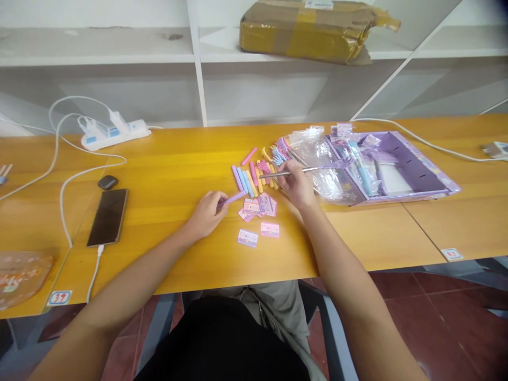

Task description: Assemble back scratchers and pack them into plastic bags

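My left hand (209,212) is closed on a purple foam-like tube (234,198), pinching one end. My right hand (297,185) grips the thin metal rod of a back scratcher (273,174), which lies level and has a purple claw end (342,163) to the right. Between the hands lies a row of pink, blue, purple and yellow tubes (248,182). Small printed cards (260,206) overlap in a pile just below, with a pink card (270,229) and a lilac card (247,237) apart nearer me. Other coloured claw ends (280,154) lie behind my right hand.
A purple box (424,164) with packaged items stands on the right, clear plastic bags (317,143) against it. On the left are a phone (107,217), a black earbud case (108,182), and a power strip (115,135) with white cables. A taped carton (305,32) sits on the shelf.
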### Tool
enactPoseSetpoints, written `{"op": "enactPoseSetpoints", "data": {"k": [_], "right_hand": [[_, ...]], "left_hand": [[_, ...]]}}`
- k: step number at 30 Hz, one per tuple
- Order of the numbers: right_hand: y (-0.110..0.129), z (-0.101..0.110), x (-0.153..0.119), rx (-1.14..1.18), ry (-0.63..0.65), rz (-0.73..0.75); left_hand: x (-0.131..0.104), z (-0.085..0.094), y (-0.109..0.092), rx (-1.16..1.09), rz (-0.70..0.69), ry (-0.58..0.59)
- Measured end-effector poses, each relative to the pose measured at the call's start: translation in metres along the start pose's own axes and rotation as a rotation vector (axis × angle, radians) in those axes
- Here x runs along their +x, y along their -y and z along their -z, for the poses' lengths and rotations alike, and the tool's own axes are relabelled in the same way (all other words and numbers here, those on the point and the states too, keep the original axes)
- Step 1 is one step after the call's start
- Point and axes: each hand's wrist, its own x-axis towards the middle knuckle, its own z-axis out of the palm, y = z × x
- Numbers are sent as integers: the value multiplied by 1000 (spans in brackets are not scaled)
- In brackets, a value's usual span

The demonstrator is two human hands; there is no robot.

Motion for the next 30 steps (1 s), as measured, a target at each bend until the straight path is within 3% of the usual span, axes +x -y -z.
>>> {"op": "enactPoseSetpoints", "data": {"k": [9, 23, 30], "right_hand": [[-1, -11, -10, 115, 283, -69], [-10, -9, -6, 146, 433, -218], [-11, -14, -8, 139, 406, -151]], "left_hand": [[-1, 3, -5, -34, -4, 92], [1, 2, -6, -4, -76, 130], [-2, 2, -7, -61, -1, 126]]}}
